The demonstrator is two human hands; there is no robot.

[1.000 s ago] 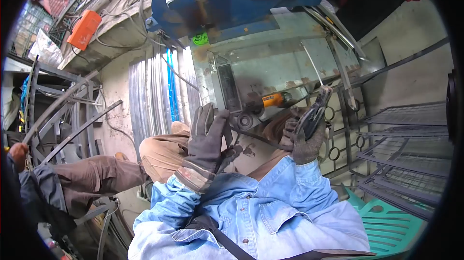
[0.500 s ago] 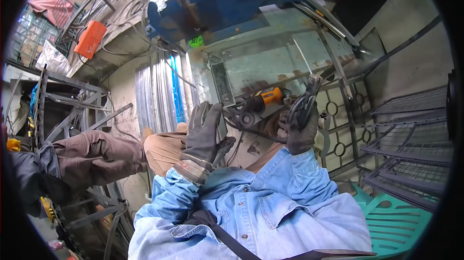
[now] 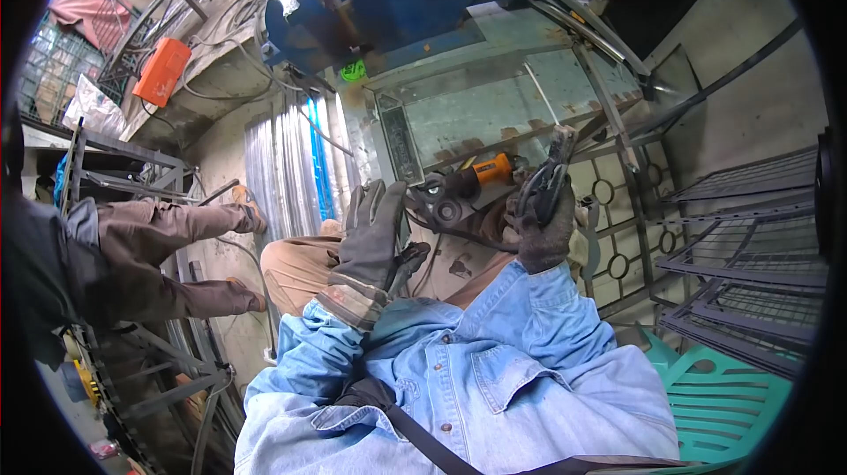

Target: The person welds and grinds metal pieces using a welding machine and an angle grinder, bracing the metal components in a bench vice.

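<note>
My right hand (image 3: pixel 540 232), in a dark glove, is wrapped around a welding electrode holder (image 3: pixel 554 171). A thin pale electrode (image 3: pixel 540 91) sticks out of its jaw, pointing up and away. My left hand (image 3: pixel 371 232) wears a grey glove with a striped cuff. Its fingers stretch upward over my left knee, with nothing visible in them. A dark object (image 3: pixel 411 265) shows beside its palm; I cannot make out what it is. Between and beyond the hands lies an orange and black angle grinder (image 3: pixel 481 173), near the edge of a glass-like panel in a metal frame (image 3: pixel 397 135).
A blue metal bench (image 3: pixel 415 12) stands ahead. Metal strips (image 3: pixel 287 157) lie on the floor to the left, near another person's legs (image 3: pixel 168 228). Dark mesh racks (image 3: pixel 750 254) and a green plastic chair (image 3: pixel 715 396) are at right. An orange box (image 3: pixel 161 71) sits at upper left.
The other person at left has shifted, and both their feet now show. My right hand with the electrode holder has moved slightly up and left. My left hand stays almost the same.
</note>
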